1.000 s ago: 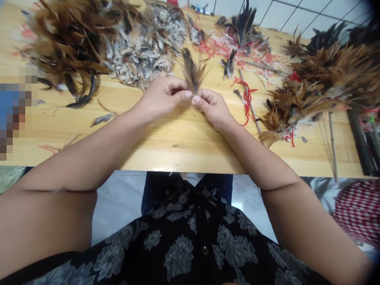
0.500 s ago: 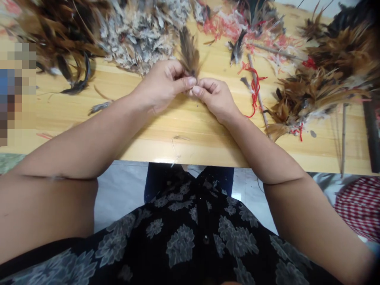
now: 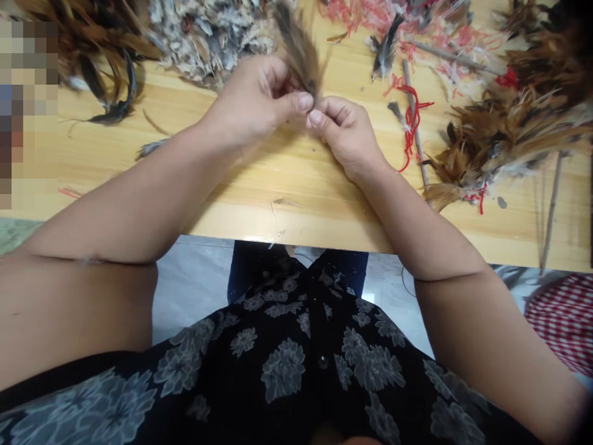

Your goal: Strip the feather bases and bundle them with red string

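While the left hand (image 3: 252, 102) pinches the base of a brown feather tuft (image 3: 299, 52) between thumb and fingers, the right hand (image 3: 347, 136) sits just beside it, fingers pressed together at the tuft's lower end. The tuft stands upright above the wooden table (image 3: 287, 185). Grey feathers (image 3: 208, 43) lie beyond it, with red thread (image 3: 410, 123), a thin stick (image 3: 419, 154) and brown feathers (image 3: 509, 142) to the right.

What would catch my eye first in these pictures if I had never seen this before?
Heaps of feathers stand out first: a speckled grey pile at the top of the wooden table, and brown-and-black feathers at the right. At the centre, the left hand pinches a small brown feather tuft, the right hand close beside it. Red thread lies to the right.
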A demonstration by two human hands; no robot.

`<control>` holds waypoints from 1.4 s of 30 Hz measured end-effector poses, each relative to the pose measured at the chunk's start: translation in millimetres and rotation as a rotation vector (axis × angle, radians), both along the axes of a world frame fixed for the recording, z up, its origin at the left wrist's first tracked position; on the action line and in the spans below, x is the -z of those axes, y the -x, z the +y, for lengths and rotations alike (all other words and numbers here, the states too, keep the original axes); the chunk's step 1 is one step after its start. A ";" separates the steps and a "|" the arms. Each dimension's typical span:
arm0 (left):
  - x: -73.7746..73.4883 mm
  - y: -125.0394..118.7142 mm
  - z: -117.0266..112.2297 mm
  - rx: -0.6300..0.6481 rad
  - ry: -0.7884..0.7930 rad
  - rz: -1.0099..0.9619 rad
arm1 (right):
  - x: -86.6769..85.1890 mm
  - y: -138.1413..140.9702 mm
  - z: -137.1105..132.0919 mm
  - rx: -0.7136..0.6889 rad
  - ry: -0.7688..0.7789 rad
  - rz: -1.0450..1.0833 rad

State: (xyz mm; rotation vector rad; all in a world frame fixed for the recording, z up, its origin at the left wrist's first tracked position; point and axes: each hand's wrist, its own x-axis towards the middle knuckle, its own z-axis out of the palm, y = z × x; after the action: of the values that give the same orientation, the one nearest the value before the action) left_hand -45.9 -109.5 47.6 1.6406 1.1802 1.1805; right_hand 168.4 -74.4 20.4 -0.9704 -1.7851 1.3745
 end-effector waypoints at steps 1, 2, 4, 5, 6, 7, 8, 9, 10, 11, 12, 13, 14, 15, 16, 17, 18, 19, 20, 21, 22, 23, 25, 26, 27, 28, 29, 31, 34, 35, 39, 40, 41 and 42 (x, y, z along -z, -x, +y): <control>-3.4 4.6 -0.8 0.004 -0.016 0.008 | 1.9 -1.5 1.4 0.011 -0.008 0.011; -6.9 11.0 -1.6 0.000 -0.030 0.039 | 4.4 -3.0 3.2 0.019 -0.016 0.025; -13.9 27.8 -2.6 -0.049 -0.049 0.147 | 9.8 -5.5 7.5 0.022 -0.025 0.050; -17.4 37.5 -2.9 -0.087 -0.057 0.207 | 12.1 -6.3 9.4 0.021 -0.028 0.062; -20.7 47.2 -3.0 -0.131 -0.070 0.259 | 13.7 -6.9 10.7 0.021 -0.030 0.076; -23.6 56.3 -2.8 -0.181 -0.089 0.303 | 14.6 -7.4 11.4 0.020 -0.032 0.092; -25.9 64.5 -2.3 -0.235 -0.108 0.341 | 14.6 -7.9 11.3 0.022 -0.034 0.111; -27.2 71.3 -1.2 -0.279 -0.116 0.378 | 14.1 -8.3 10.6 0.025 -0.036 0.130; -27.2 76.8 0.4 -0.315 -0.116 0.404 | 13.0 -8.8 9.5 0.029 -0.036 0.146; -25.8 80.9 2.6 -0.336 -0.108 0.416 | 11.8 -9.3 8.2 0.033 -0.032 0.157; -23.1 83.8 5.3 -0.339 -0.091 0.414 | 10.4 -9.9 7.0 0.035 -0.026 0.163; -19.2 85.6 8.3 -0.329 -0.071 0.400 | 9.3 -10.4 6.0 0.037 -0.021 0.169; -14.4 86.7 11.5 -0.313 -0.054 0.378 | 8.3 -10.9 5.3 0.039 -0.016 0.174; -9.2 87.1 14.7 -0.297 -0.042 0.358 | 7.7 -11.2 4.8 0.040 -0.012 0.178; -3.7 87.1 17.6 -0.288 -0.038 0.353 | 7.2 -11.3 4.5 0.040 -0.009 0.182; 1.7 86.7 20.3 -0.289 -0.036 0.368 | 7.0 -11.2 4.3 0.040 -0.006 0.185; 7.0 86.0 22.5 -0.305 -0.038 0.391 | 6.8 -10.9 4.2 0.041 -0.005 0.187; 12.1 84.9 24.5 -0.324 -0.040 0.412 | 6.7 -10.4 4.0 0.042 -0.003 0.189; 16.9 83.5 26.2 -0.336 -0.041 0.421 | 6.5 -9.9 3.8 0.044 -0.002 0.190; 21.5 81.7 27.8 -0.338 -0.046 0.410 | 6.3 -9.4 3.6 0.046 -0.001 0.190; 25.5 79.7 29.3 -0.330 -0.057 0.383 | 6.0 -8.9 3.3 0.049 0.000 0.189; 28.6 77.4 30.7 -0.319 -0.069 0.354 | 5.8 -8.5 3.1 0.050 -0.001 0.188; 31.5 72.7 32.5 -0.319 -0.078 0.349 | 5.7 -8.1 2.8 0.049 -0.005 0.185; 30.8 70.6 32.6 -0.334 -0.067 0.378 | 5.7 -8.1 2.8 0.047 -0.007 0.182; 28.8 68.9 31.9 -0.351 -0.051 0.411 | 5.8 -8.2 2.7 0.047 -0.008 0.177; 25.8 67.6 30.2 -0.361 -0.035 0.432 | 6.0 -8.3 2.7 0.049 -0.008 0.170; 22.4 66.6 27.8 -0.358 -0.022 0.426 | 6.2 -8.4 2.7 0.053 -0.007 0.161; 15.7 64.6 21.0 -0.307 0.001 0.324 | 6.8 -8.3 2.8 0.060 -0.009 0.155; 9.3 56.3 9.9 -0.165 0.077 0.059 | 8.5 -7.1 2.9 0.065 -0.027 0.171; 7.8 51.0 6.5 -0.114 0.108 -0.017 | 9.3 -6.3 2.9 0.068 -0.032 0.170; -0.1 22.4 -6.2 0.010 0.206 -0.176 | 12.9 -1.8 2.9 0.083 -0.039 0.131; -2.1 15.6 -9.0 0.024 0.223 -0.199 | 14.0 -0.4 3.2 0.083 -0.039 0.118; -3.6 9.9 -11.4 0.032 0.237 -0.221 | 15.2 0.9 3.8 0.082 -0.041 0.108; -4.4 5.4 -13.3 0.035 0.246 -0.242 | 16.4 2.1 4.6 0.083 -0.044 0.099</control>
State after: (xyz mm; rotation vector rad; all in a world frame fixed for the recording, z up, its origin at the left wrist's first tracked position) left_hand -51.3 -122.9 52.0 1.2908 1.0895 1.1268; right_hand 166.3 -69.8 4.0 -0.9269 -1.6761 1.3039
